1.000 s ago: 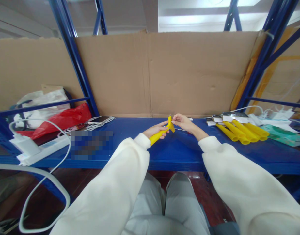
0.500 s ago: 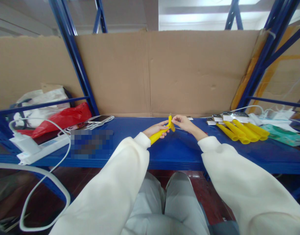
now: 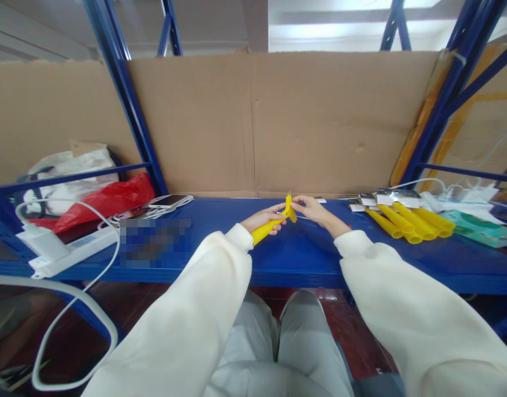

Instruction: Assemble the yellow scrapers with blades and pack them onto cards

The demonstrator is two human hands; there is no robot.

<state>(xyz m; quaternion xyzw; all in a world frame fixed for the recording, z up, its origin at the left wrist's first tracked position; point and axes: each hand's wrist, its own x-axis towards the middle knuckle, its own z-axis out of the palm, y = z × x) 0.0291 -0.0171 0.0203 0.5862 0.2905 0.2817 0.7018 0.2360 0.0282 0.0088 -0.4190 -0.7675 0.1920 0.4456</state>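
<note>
A yellow scraper (image 3: 263,231) with a round handle and a wide head lies slantwise across my left hand (image 3: 261,220). The fingers of that hand are wrapped round it just below the head. My right hand (image 3: 309,208) pinches at the right side of the scraper's head, thumb and forefinger together. Whether a small part sits between those fingertips is too small to tell. A faint clear or whitish edge shows at the top of the head. Both hands are above the blue tabletop (image 3: 224,212).
Several yellow-handled tools (image 3: 410,223) with black-and-white ends lie to the right, beside a green packet (image 3: 480,227). On the left are a phone (image 3: 172,201), a white power strip (image 3: 77,251), cables and a red bag (image 3: 108,201). A cardboard panel (image 3: 319,127) stands behind.
My right fingertips have shifted slightly and now press closer against the scraper's head. The scraper and my left hand have barely moved.
</note>
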